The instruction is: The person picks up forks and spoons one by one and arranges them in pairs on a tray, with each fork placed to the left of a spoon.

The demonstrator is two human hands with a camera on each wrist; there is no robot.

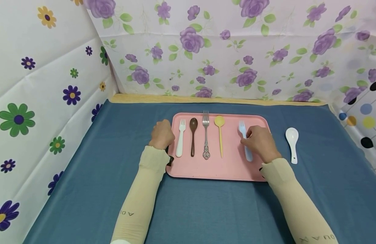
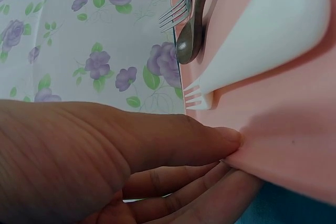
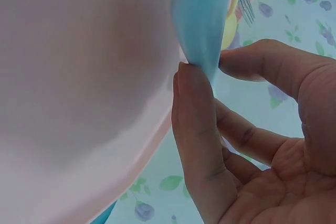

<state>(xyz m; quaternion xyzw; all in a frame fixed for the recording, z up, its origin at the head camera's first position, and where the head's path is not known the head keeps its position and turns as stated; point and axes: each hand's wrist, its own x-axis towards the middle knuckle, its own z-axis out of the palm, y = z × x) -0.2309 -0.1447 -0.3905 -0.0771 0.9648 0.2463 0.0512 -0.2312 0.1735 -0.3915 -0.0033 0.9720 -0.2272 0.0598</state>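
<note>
My left hand (image 1: 162, 135) grips the left rim of a pink tray (image 1: 188, 169). In the left wrist view the thumb lies on top of the rim and the other fingers are curled beneath it. Over the tray's right part, my right hand (image 1: 262, 143) pinches a light blue fork (image 1: 248, 154) between thumb and fingers, its tines toward the back. The right wrist view shows the blue handle (image 3: 202, 17) between thumb and forefinger. Left to right on the tray lie a white fork (image 1: 180, 142), a brown spoon (image 1: 193, 135), a silver fork (image 1: 206, 135) and a yellow spoon (image 1: 220, 132).
A white spoon (image 1: 292, 142) lies on the blue tablecloth (image 1: 212, 210) to the right of the tray. Flowered sheets (image 1: 163, 61) hang behind and to the left, and a dotted sheet (image 1: 366, 125) stands at the right edge.
</note>
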